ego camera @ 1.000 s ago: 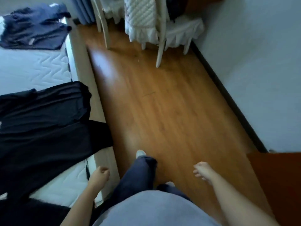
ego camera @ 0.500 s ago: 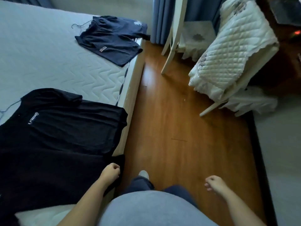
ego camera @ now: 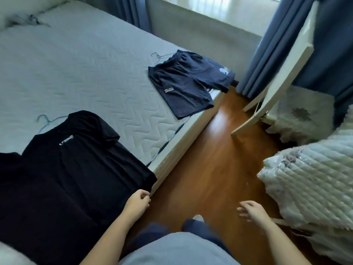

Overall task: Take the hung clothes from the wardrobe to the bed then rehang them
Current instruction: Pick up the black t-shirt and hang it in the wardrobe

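Observation:
A black T-shirt lies flat on the bed at the near left, its wire hanger hook poking out at the collar. Farther along the bed's right edge lies a navy shirt on another hanger. More dark cloth overlaps the black shirt at the far left. My left hand hovers at the black shirt's lower right corner, fingers loosely curled, holding nothing. My right hand hangs over the wooden floor with fingers spread, empty.
A strip of wooden floor runs between the bed and a white chair by the blue curtains. A quilted white cover bulges in at the right. Small dark items lie at the bed's far corner.
My view has swung left and up toward the bed, bringing the far end and window into sight. Both hands stayed low and empty; the left one has neared the black shirt's corner.

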{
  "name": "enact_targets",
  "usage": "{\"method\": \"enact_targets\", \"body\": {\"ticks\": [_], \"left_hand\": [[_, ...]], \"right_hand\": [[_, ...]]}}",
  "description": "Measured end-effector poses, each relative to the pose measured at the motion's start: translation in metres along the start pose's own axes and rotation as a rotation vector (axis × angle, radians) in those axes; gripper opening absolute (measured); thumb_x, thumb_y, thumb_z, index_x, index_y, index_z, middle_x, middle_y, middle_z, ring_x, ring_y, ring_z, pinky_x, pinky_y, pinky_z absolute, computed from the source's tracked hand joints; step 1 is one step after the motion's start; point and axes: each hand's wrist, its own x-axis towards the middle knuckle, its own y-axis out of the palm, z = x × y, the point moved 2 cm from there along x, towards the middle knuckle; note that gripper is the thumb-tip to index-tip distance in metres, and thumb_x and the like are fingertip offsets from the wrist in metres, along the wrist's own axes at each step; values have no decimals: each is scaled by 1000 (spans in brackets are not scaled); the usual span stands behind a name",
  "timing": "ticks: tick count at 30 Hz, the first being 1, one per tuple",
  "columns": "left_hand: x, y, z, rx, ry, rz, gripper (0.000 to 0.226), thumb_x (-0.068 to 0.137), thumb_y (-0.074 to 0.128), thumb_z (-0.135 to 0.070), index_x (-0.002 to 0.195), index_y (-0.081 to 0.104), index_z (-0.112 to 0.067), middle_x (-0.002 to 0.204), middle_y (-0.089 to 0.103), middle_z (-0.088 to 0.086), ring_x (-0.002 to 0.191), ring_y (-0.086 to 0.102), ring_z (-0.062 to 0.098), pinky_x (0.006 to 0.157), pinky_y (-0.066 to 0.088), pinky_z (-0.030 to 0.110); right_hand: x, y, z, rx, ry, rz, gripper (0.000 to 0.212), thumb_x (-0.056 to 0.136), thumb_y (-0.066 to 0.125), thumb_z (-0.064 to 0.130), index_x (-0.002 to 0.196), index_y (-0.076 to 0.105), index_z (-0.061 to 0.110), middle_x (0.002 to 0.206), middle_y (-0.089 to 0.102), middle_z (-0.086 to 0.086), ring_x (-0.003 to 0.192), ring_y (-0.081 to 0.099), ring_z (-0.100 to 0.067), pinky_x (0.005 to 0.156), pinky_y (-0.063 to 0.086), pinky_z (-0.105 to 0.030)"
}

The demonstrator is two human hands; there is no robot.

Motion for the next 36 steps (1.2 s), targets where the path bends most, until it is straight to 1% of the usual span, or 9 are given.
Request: {"method": "enact_targets", "body": {"ticks": [3, 5, 11, 15, 19, 21, 26, 30, 36], "left_hand": [[6, -7, -24, -122, -14, -123, 14, 91, 45, -11, 96, 56, -18, 92, 64, 4, 78, 60, 16, 65, 44, 26], [5, -18, -27, -224, -45, -225, 13, 90, 48, -9, 97, 57, -15, 90, 64, 4, 78, 61, 17, 67, 44, 27], [8, -66, 7, -416, -208, -477, 13, 90, 49, -10, 97, 57, -17, 95, 64, 4, 91, 63, 22, 71, 43, 29], [31, -93, 28, -515, -283, -578, 15, 89, 47, -7, 98, 57, -15, 98, 65, 8, 89, 62, 22, 76, 41, 31], [62, -126, 38, -636, -370, -584, 17, 90, 46, -8, 102, 57, -13, 104, 62, 8, 92, 60, 20, 73, 40, 28], [79, -142, 47, -660, -397, -594, 20, 90, 46, -11, 107, 57, -13, 106, 62, 6, 94, 59, 18, 75, 40, 28], [127, -184, 71, -590, -457, -594, 27, 93, 41, -17, 116, 54, -15, 118, 59, 6, 104, 56, 19, 80, 39, 26], [164, -217, 82, -511, -492, -586, 29, 94, 39, -17, 119, 52, -13, 125, 55, 5, 112, 53, 20, 81, 39, 25], [247, -275, 113, -340, -473, -678, 28, 93, 45, -20, 118, 53, -11, 122, 55, 5, 108, 55, 19, 83, 47, 29]], "right_hand": [[42, -14, 71, -125, -71, 31, 24, 94, 45, 10, 109, 55, -6, 80, 61, -11, 71, 56, -22, 62, 43, -31], [63, -7, 116, -199, -123, 53, 25, 93, 46, 6, 109, 55, -11, 71, 58, -8, 68, 55, -22, 60, 42, -28], [76, 73, 217, -382, -250, 238, 14, 94, 46, 7, 102, 55, 1, 67, 58, -5, 55, 53, -16, 41, 40, -20], [83, 140, 255, -542, -289, 332, 12, 94, 47, 14, 99, 56, 8, 73, 63, -1, 62, 59, -18, 47, 32, -20], [85, 198, 300, -709, -314, 372, 11, 93, 48, 15, 95, 57, 10, 82, 65, -5, 78, 59, -24, 55, 37, -23], [92, 230, 325, -820, -345, 385, 15, 93, 48, 15, 100, 58, 5, 78, 64, -4, 75, 58, -21, 58, 40, -25], [107, 323, 383, -925, -401, 456, 13, 93, 46, 12, 101, 55, 6, 74, 61, -2, 62, 56, -15, 50, 35, -22], [100, 395, 423, -953, -452, 554, 12, 94, 45, 13, 99, 56, 10, 86, 65, -6, 74, 60, -18, 59, 39, -23], [127, 524, 470, -1024, -573, 629, 17, 94, 42, 13, 107, 53, 12, 100, 64, -8, 88, 61, -22, 69, 43, -25]]}}
